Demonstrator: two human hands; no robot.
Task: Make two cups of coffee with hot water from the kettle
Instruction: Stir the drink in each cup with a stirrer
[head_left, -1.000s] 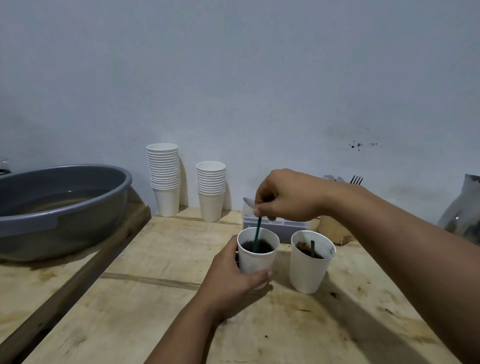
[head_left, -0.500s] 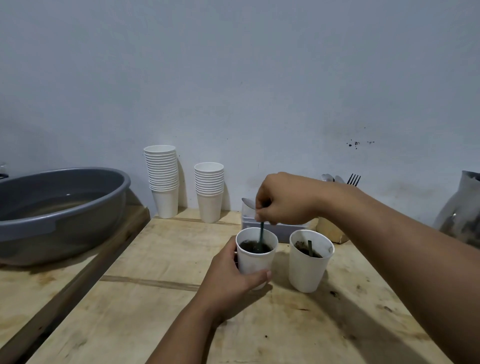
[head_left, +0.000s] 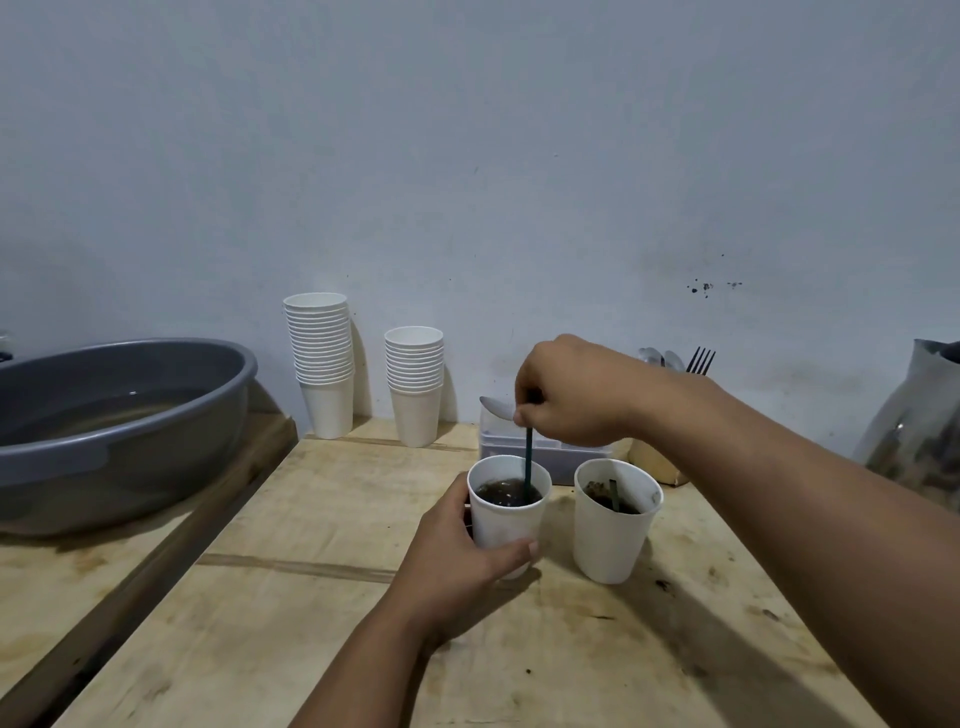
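- The left cup (head_left: 509, 512), white paper and tapered, holds dark wet coffee; it stands on the pale wooden desk (head_left: 291, 613).
- The left hand (head_left: 462, 551) has its grip wrapped around that cup's side.
- The right hand (head_left: 571, 397) pinches a thin dark green stirrer (head_left: 529, 462) that stands in the coffee.
- The right cup (head_left: 615, 525), just beside, holds dark clumpy grounds and a second stirrer (head_left: 614, 493).
- Two stacks of paper cups (head_left: 322, 358) stand by the wall.
- A grey oval plastic basin (head_left: 130, 457) at the left holds murky water.
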